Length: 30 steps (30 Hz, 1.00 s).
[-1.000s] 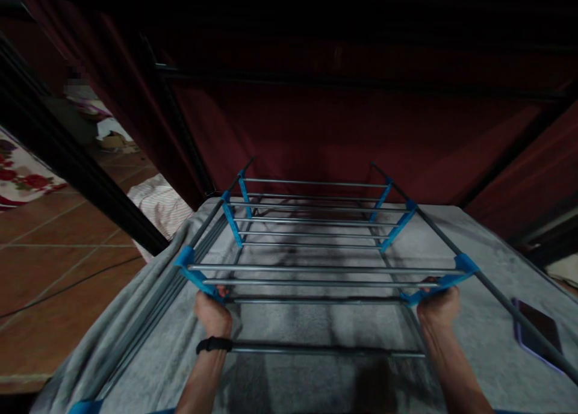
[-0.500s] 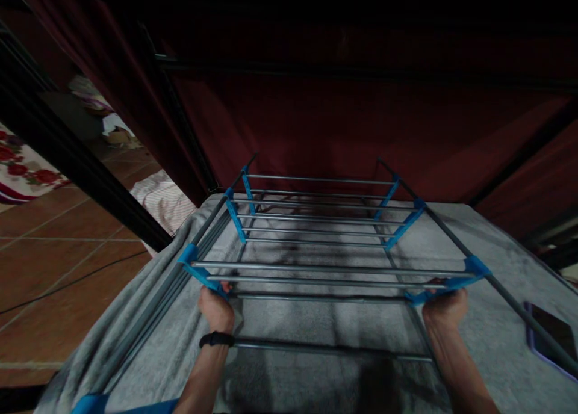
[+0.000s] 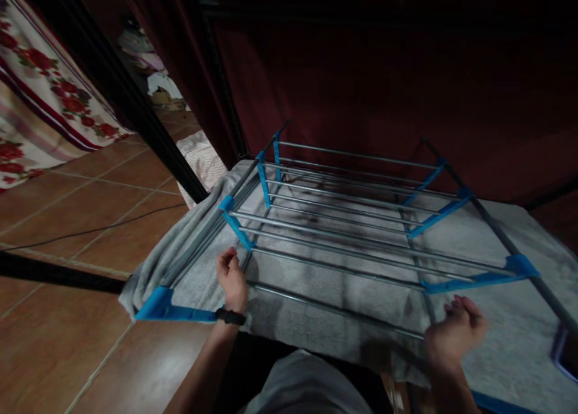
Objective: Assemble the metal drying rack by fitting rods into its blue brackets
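A rack point(image 3: 343, 240) of grey metal tubes joined by blue plastic brackets lies on a grey blanket. Just below the left blue bracket point(image 3: 239, 230) is my left hand point(image 3: 232, 278), with a dark wristband; its fingers are loosely curled and hold nothing. My right hand point(image 3: 456, 330) hovers beneath the right blue bracket point(image 3: 474, 280), slightly blurred, fingers bent and apart, with nothing visible in them. Another blue bracket point(image 3: 174, 308) sticks out at the near left, by my left wrist.
The grey blanket point(image 3: 506, 221) covers a raised surface. Dark red curtain point(image 3: 343, 95) hangs behind the rack. A phone point(image 3: 566, 354) lies at the right edge. On the left are a dark post point(image 3: 149, 143), a tiled floor point(image 3: 90, 212) with a cable point(image 3: 108, 226), and flowered cloth point(image 3: 67, 95).
Both hands have let go of the blue brackets and drawn back slightly towards me. The view has tilted down and swung left, so the rack appears at a slant.
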{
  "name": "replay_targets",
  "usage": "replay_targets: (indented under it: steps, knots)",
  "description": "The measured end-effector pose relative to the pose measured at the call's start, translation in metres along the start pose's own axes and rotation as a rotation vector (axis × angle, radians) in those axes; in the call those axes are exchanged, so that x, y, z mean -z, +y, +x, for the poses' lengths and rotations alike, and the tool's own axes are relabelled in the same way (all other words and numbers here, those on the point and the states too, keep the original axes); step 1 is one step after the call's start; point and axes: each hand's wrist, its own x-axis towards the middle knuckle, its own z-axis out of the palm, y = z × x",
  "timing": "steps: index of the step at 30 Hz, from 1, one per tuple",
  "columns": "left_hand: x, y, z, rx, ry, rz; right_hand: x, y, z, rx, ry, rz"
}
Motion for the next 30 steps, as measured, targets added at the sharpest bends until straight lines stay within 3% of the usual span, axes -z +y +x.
replay_targets:
  steps: [2,5,7,9,12,17,20,26,30]
  knots:
    - [0.017,0.005,-0.021,-0.139,-0.113,0.090,0.003,-0.013,-0.036,0.000,-0.087,-0.068]
    - [0.033,0.015,-0.055,-0.328,-0.436,0.219,-0.004,-0.030,-0.086,0.097,-0.519,-0.197]
    - [0.035,0.019,-0.075,-0.528,-0.701,0.362,-0.012,-0.034,-0.113,0.184,-0.769,-0.218]
    - [0.033,0.018,-0.089,-0.751,-0.920,0.505,-0.019,-0.033,-0.134,0.279,-0.888,-0.233]
    - [0.028,0.009,-0.100,-0.943,-1.085,0.619,-0.022,-0.030,-0.153,0.422,-0.912,-0.283]
    - [0.020,-0.015,-0.094,-1.064,-1.092,0.706,-0.015,-0.039,-0.157,0.563,-0.921,-0.424]
    - [0.015,-0.019,-0.079,-1.082,-1.065,0.684,-0.017,-0.045,-0.147,0.618,-0.893,-0.482]
    - [0.009,0.003,-0.054,-1.132,-0.980,0.555,-0.035,-0.058,-0.110,0.630,-0.837,-0.573]
    - [-0.008,0.019,-0.055,-1.163,-0.921,0.542,-0.049,-0.069,-0.083,0.617,-0.841,-0.585]
